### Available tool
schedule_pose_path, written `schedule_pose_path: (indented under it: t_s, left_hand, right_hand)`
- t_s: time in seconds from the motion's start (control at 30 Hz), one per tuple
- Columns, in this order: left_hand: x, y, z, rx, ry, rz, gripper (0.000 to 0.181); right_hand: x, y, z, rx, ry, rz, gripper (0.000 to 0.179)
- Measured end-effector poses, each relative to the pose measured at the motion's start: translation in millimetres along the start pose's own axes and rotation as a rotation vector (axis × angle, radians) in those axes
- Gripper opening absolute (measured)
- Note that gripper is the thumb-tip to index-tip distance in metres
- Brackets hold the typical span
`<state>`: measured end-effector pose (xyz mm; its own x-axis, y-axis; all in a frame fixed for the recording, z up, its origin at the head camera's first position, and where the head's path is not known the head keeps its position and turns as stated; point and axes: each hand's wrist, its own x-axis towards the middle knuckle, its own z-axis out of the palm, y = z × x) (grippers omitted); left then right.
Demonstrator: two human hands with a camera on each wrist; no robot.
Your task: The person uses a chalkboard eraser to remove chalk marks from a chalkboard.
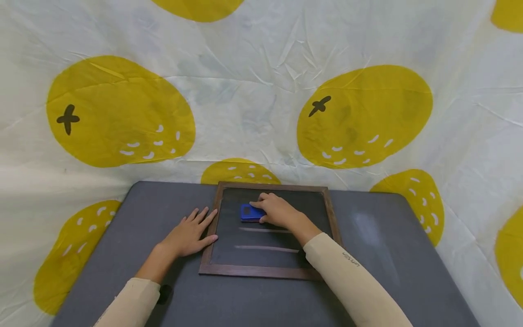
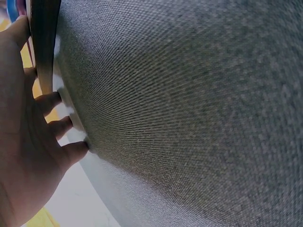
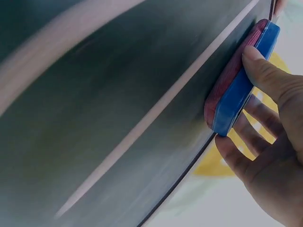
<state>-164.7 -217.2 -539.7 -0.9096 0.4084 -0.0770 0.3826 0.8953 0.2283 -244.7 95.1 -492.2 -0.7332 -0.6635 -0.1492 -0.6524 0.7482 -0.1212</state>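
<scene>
A small chalkboard (image 1: 261,261) in a brown wooden frame lies on the grey table. Two pale chalk lines (image 1: 265,248) run across its lower half. My right hand (image 1: 279,211) grips a blue eraser (image 1: 250,212) on the upper part of the board, above the lines. In the right wrist view, thumb and fingers hold the blue back of the eraser (image 3: 239,85), and its reddish felt side faces the board. My left hand (image 1: 185,236) lies with fingers spread at the frame's left edge, thumb and index fingertip on the wood. The left wrist view shows these fingers (image 2: 59,127) extended.
The grey cloth-like tabletop (image 1: 261,304) extends around the board, with a faint whitish smear (image 1: 367,229) to its right. Behind and beside the table hangs a white curtain (image 1: 245,100) printed with yellow fruit shapes.
</scene>
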Motion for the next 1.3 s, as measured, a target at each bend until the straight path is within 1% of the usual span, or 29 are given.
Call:
schedule_pose_path:
  t_s: [0.2,0.37,0.5,0.67,0.77,0.9,1.1,1.3]
  left_hand:
    - [0.1,-0.5,0.0,-0.011,0.002,-0.002,0.082]
    - [1.5,0.5,-0.6,-0.006,-0.005,0.0,0.082]
    - [1.9,2.8,-2.2,-0.015,-0.007,0.004,0.081]
    - [1.8,4.1,-5.0,-0.021,-0.012,0.0,0.081]
    - [1.8,4.3,-6.3,-0.017,-0.022,-0.002,0.081]
    - [1.5,4.3,-7.0,-0.018,-0.022,-0.004,0.081]
    - [1.4,3.8,-6.4,-0.016,-0.016,-0.006,0.081]
    - [0.9,2.8,-3.9,-0.015,-0.023,-0.013,0.081]
  right_hand:
    - [-31.4,28,-1,0.053,0.035,0.011,0.065]
    - [-61.7,56,0,0.054,0.064,0.039,0.064]
    - [-86.5,79,3,0.047,0.103,0.055,0.064]
    - [-107.5,101,8,0.04,0.135,0.076,0.064]
    - [-114.3,108,9,0.046,0.15,0.074,0.064]
    - [-117.9,111,7,0.041,0.16,0.062,0.063]
    - [-117.2,111,4,0.034,0.145,0.064,0.064]
    - [-116.7,114,6,0.074,0.149,0.042,0.063]
